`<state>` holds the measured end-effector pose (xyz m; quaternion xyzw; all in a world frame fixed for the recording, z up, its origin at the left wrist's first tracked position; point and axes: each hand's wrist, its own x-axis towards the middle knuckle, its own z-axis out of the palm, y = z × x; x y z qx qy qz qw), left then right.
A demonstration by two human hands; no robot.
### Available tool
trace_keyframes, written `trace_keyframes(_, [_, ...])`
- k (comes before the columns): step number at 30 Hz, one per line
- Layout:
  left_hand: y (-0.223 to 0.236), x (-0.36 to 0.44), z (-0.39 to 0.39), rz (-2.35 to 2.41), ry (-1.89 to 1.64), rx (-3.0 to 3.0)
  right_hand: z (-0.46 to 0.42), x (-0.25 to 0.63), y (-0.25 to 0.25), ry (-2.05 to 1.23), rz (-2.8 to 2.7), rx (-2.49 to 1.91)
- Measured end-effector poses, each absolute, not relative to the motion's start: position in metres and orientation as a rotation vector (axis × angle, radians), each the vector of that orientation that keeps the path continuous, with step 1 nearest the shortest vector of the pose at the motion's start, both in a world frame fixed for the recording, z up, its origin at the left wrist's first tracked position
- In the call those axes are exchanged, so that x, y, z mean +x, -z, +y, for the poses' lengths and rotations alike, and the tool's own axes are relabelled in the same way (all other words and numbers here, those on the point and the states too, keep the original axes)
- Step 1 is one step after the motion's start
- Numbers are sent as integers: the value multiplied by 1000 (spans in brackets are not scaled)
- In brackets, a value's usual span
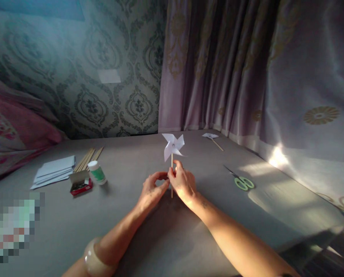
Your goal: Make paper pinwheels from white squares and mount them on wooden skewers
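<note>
A white paper pinwheel stands upright in front of me on a thin wooden stick. My right hand is closed around the stick below the paper blades. Close beside it, my left hand pinches the stick a little lower, thumb and fingertips together. Fingers partly hide the stick's middle, while its lower end shows beneath them. A pale bangle circles my left wrist.
On the left are a stack of white paper, several wooden sticks, a small red box with its lid up, and a white-and-green bottle. Green-handled scissors lie right; another pinwheel lies farther back by the curtain.
</note>
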<state>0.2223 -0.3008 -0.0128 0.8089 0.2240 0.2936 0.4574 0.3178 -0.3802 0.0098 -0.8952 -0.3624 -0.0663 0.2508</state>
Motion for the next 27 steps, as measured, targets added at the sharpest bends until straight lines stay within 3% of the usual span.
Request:
trace_keyframes(14, [12,223,-294,450,-640,1726,-380,302,-19,296,-1108,-2263])
trace_keyframes(22, [17,221,-268,602,-828,1584,-390,331,-87,993,-1328,-1967])
trace_keyframes(27, [19,221,-264,558,-840,1579,-356,355,-120,1134,-1487,-2084])
